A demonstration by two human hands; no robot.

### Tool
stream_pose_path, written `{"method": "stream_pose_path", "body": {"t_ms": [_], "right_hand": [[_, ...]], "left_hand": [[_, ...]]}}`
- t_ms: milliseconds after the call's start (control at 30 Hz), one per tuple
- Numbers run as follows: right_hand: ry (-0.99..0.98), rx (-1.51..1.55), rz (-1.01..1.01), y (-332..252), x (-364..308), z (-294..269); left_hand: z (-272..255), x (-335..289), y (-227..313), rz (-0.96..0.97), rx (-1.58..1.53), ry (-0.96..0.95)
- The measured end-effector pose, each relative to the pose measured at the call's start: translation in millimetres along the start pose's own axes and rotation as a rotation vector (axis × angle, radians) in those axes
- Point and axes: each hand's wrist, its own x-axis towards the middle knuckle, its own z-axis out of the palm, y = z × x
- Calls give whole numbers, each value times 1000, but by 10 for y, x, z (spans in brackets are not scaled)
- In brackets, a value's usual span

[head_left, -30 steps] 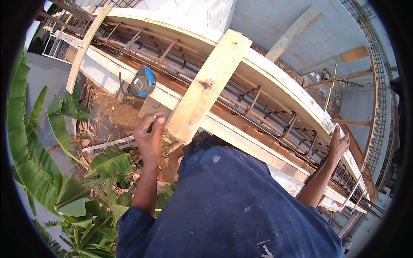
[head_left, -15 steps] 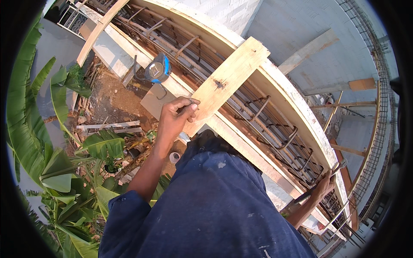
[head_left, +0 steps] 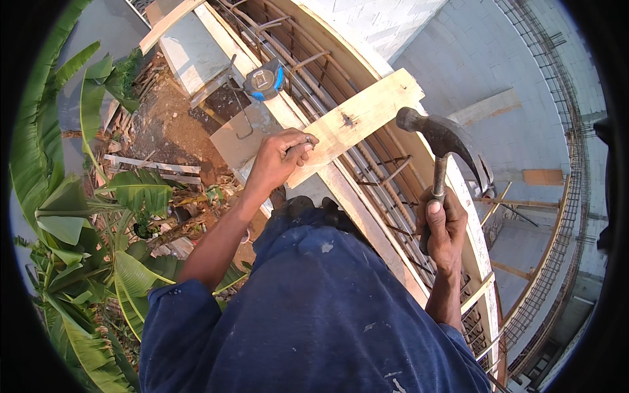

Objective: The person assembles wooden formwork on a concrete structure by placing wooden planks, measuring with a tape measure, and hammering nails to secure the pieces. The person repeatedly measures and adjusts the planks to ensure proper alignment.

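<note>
My right hand (head_left: 445, 226) is wrapped round the grip of a claw hammer (head_left: 452, 137). The hammer is raised, its dark metal head up and its claw pointing right. My left hand (head_left: 282, 157) is closed in a pinch over the near end of a short wooden board (head_left: 357, 114). Whatever sits between its fingertips is too small to make out. The board lies across the top of a long wooden formwork (head_left: 386, 252), spanning its two sides, and has a dark knot in its middle. A black and blue tape measure (head_left: 265, 80) rests on the formwork's near side, beyond my left hand.
Steel reinforcing bars (head_left: 386, 177) run inside the formwork trough. Another wooden crosspiece (head_left: 167, 26) spans it at the upper left. Lower down on the left are banana leaves (head_left: 131, 281) and bare soil with rubble (head_left: 173, 137). A pale block wall (head_left: 485, 72) rises beyond.
My right hand has come up from the lower right, bringing the hammer up beside the board. My left hand stays pinched at the board's near end. The view has shifted slightly.
</note>
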Motion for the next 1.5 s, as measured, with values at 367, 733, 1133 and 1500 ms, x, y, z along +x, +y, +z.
{"method": "stream_pose_path", "body": {"t_ms": [367,733,1133,1500], "right_hand": [[-246,-249,-21,-470,333,197],[-319,-300,-84,-479,392,166],[-374,-399,-82,-565,384,233],[-330,-387,-273,-514,376,420]], "left_hand": [[40,-34,-96,69,79,69],[64,-50,-65,89,77,87],[53,-50,-79,59,88,56],[69,-81,-87,303,225,100]]}}
